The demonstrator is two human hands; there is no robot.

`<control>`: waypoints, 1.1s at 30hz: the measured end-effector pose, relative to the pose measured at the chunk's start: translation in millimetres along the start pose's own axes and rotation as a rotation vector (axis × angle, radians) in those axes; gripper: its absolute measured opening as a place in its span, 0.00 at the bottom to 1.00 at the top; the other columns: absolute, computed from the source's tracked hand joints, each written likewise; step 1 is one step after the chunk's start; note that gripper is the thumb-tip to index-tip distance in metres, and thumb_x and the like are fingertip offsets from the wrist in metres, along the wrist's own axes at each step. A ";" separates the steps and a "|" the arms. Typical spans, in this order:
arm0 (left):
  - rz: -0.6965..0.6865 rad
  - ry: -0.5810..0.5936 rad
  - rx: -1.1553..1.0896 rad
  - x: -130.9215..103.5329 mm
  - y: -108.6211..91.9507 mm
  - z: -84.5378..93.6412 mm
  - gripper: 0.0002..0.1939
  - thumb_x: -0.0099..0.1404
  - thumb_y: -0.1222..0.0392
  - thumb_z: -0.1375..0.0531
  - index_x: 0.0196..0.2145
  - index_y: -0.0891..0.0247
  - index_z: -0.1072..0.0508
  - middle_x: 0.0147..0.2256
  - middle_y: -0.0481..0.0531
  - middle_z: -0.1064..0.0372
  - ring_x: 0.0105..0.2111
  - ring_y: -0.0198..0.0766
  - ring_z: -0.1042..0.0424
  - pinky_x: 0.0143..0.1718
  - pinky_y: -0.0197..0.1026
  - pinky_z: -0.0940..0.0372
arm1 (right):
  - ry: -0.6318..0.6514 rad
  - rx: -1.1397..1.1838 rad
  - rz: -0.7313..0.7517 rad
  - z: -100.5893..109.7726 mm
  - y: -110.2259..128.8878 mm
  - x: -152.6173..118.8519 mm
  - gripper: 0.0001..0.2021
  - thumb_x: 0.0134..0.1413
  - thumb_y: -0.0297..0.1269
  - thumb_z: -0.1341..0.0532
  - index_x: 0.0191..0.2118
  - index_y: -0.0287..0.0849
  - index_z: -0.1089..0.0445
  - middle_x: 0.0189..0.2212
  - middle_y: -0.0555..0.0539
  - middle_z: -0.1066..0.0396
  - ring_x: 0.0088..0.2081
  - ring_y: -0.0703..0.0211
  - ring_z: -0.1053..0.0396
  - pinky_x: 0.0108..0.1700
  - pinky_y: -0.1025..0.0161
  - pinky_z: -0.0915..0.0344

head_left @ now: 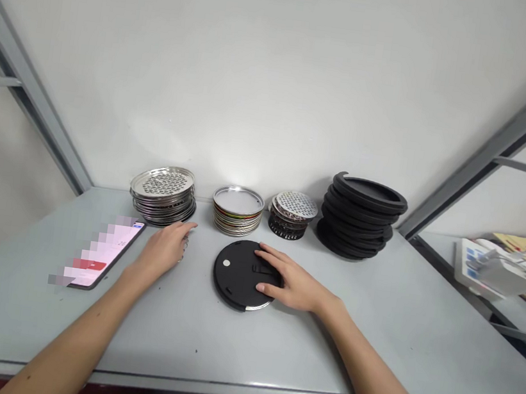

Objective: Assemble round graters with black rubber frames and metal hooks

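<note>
A round black disc point(237, 281) with a small white dot lies flat on the grey table, a silver rim showing at its lower right edge. My right hand point(288, 281) rests on the disc's right side with fingers spread. On the table beside the perforated metal plates point(164, 194) is my left hand point(166, 247), its index finger pointing right; its other fingers are partly hidden. Behind the disc stand a stack of round metal lids point(237, 210) and smaller perforated discs point(293, 214). Several black rings point(362, 216) are piled to their right.
A phone point(107, 254) lies on the table point(166, 346) left of my left hand. Grey metal frame posts point(39, 90) slant at both sides, and a white wall is behind. At the far right are a white device point(490, 272) and cables.
</note>
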State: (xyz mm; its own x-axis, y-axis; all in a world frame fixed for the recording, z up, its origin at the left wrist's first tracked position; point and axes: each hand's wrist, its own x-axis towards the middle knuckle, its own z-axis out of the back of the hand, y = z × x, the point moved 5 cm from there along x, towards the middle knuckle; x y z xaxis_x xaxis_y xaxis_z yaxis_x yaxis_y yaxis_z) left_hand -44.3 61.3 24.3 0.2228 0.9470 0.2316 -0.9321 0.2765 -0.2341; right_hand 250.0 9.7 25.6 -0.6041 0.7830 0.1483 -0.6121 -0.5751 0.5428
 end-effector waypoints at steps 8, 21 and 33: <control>0.039 -0.015 0.060 -0.5 -3.8 11.7 0.23 0.61 0.59 0.45 0.54 0.64 0.31 0.43 0.59 0.28 0.44 0.49 0.29 0.43 0.44 0.36 | 0.002 -0.008 -0.011 0.5 0.2 0.1 0.35 0.55 0.54 0.41 0.64 0.43 0.45 0.66 0.40 0.53 0.65 0.45 0.50 0.64 0.48 0.48; 0.049 0.029 0.057 0.1 -3.2 14.0 0.12 0.62 0.61 0.46 0.36 0.59 0.23 0.37 0.56 0.24 0.39 0.48 0.26 0.36 0.43 0.37 | -0.008 0.001 -0.004 0.5 -0.8 0.1 0.34 0.56 0.52 0.41 0.64 0.44 0.46 0.66 0.40 0.52 0.64 0.45 0.49 0.64 0.47 0.47; -0.075 -0.400 -0.630 -10.2 -42.2 48.2 0.10 0.63 0.54 0.41 0.36 0.62 0.24 0.35 0.51 0.25 0.34 0.37 0.27 0.36 0.37 0.32 | -0.012 -0.012 0.003 -0.4 -1.9 0.5 0.29 0.60 0.50 0.45 0.64 0.45 0.45 0.66 0.41 0.51 0.64 0.48 0.48 0.64 0.49 0.47</control>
State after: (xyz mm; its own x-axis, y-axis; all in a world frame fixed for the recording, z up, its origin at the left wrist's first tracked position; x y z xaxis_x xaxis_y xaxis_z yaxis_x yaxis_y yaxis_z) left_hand -21.0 32.0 77.3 0.0461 0.8233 0.5657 -0.5519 0.4930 -0.6726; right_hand 250.7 11.1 24.4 -0.6001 0.7838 0.1597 -0.6163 -0.5803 0.5323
